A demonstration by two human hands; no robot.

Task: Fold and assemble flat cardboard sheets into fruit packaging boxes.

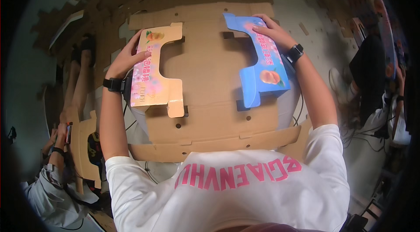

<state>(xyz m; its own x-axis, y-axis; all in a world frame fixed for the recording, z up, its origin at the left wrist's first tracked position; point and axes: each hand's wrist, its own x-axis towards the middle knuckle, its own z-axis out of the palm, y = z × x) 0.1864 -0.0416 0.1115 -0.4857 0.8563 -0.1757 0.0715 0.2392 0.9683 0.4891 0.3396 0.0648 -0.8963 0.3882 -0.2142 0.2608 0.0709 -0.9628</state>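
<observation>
Holding carton (203, 74): left hand (127, 59), orange panel (151, 72); right hand (274, 33), blue panel (264, 57).

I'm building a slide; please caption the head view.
Left hand on a pale-orange panel, right hand on a blue panel, with brown cardboard between.

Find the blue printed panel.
Head view, right of centre: the blue panel is in the right hand, across the brown cardboard from the yellow panel.

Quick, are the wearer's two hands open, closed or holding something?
Left hand: closed, holding the yellow-pink cardboard panel.
Right hand: closed, holding the blue-pink cardboard panel.
</observation>
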